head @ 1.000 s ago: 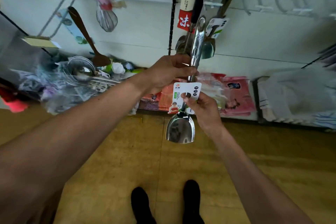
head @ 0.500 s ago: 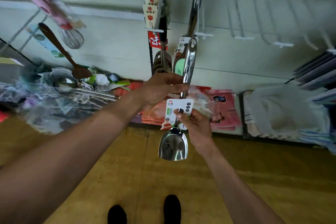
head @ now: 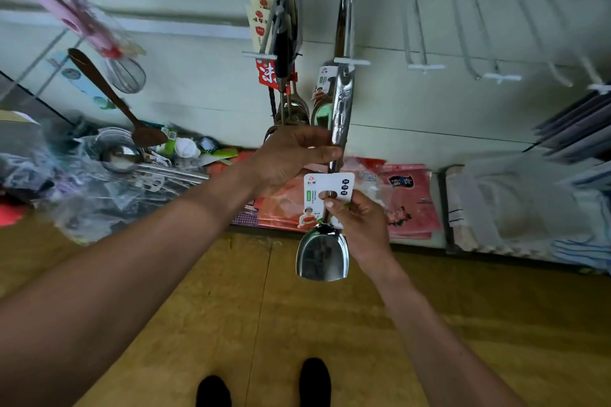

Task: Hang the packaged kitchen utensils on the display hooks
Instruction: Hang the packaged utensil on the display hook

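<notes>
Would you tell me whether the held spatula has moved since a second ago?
Yes: the spatula has risen, its handle end now reaching the hook tip.

Pink-handled wire whisk (head: 56,6), 10 o'clock: motion-blurred, handle cut off by the left edge. White card label (head: 330,180) on the polished steel spatula (head: 322,256): print too small to read. Left hand (head: 291,155): covers part of the spatula handle. Black shoes (head: 314,380), 6 o'clock: cut off by the bottom edge.

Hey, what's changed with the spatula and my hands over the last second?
The steel spatula rose; its handle end is now close by the tip of the display hook. Nothing was let go: the left hand still grips the handle, the right hand still pinches the card label above the blade.
</notes>
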Available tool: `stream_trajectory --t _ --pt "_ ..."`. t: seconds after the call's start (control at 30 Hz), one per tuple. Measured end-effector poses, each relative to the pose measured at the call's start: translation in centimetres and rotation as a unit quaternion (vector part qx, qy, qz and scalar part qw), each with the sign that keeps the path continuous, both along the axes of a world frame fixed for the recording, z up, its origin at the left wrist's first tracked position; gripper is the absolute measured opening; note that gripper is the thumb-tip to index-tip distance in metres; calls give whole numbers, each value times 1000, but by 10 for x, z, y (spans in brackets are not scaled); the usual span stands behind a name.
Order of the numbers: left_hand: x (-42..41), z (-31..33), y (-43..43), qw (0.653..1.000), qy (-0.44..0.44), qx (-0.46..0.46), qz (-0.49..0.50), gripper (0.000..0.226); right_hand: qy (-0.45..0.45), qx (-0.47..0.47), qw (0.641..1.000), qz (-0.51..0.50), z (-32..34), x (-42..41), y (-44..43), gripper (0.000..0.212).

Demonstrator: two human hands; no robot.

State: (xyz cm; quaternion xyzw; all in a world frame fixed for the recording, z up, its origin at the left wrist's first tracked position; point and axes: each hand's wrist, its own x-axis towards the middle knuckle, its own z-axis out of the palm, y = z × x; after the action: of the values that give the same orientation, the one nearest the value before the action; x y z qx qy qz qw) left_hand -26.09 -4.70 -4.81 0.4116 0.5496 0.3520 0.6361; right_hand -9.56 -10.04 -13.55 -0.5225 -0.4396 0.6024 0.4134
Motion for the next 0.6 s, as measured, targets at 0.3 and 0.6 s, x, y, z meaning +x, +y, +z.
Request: stream_trajectory --t 0.3,0.6 --pt "5 0 7 1000 14 14 -7 20 -25 7 1000 13 -9 5 16 16" --pt "0 -14 16 1000 -7 15 9 21 -42 22 999 7 -20 4 24 16"
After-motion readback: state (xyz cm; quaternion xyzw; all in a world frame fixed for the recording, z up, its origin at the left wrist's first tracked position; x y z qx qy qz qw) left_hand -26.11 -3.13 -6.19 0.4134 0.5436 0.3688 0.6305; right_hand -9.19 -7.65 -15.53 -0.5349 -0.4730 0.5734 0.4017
